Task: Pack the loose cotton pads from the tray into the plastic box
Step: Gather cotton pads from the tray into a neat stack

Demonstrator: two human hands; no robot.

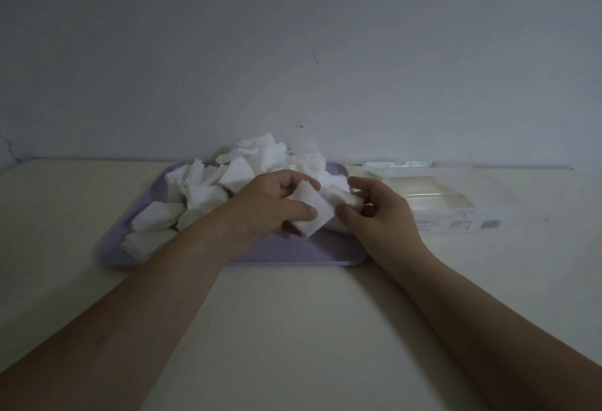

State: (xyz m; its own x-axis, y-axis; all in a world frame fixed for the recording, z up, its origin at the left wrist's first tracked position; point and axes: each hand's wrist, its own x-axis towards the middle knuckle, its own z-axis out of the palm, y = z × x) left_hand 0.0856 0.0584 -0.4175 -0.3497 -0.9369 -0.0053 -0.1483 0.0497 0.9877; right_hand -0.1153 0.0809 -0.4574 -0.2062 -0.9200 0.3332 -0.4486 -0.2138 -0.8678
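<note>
Since the light is dim, fine detail is poor; entries run from big items down.

Table [293, 329]: pale top that carries everything.

Tray [293, 249]: lilac, mid-table. Its floor is bare at 6 o'clock. My guess is that this near strip gets picked first, being closest to reach.

Plastic box [449, 215]: clear, just beside the tray at its 3 o'clock, mouth up, lid [399, 164] lying back at the box's 12 o'clock. It probably sits there so each transfer is a short sideways move.

Cotton pads [202, 182]: white heap filling the tray from 9 round to 1 o'clock, highest at 12. Most are not yet packed.

Left hand [260, 212]: over the tray's centre, thumb and fingers pinching a squared stack [312, 212] of pads. It appears to act as the collecting hand.

Right hand [378, 212]: at the tray's 3 o'clock edge, forefinger and thumb curled round a second pad [345, 199]. I judge it is feeding that pad to the stack.

Unclear:
- Number of pads in the stack.
- Whether the box already holds any, as its inside shows only pale glare.
- The print on the box front, which is unreadable.
- The left fingertips, hidden behind the stack.
- The tray's far rim, buried under the heap.
</note>
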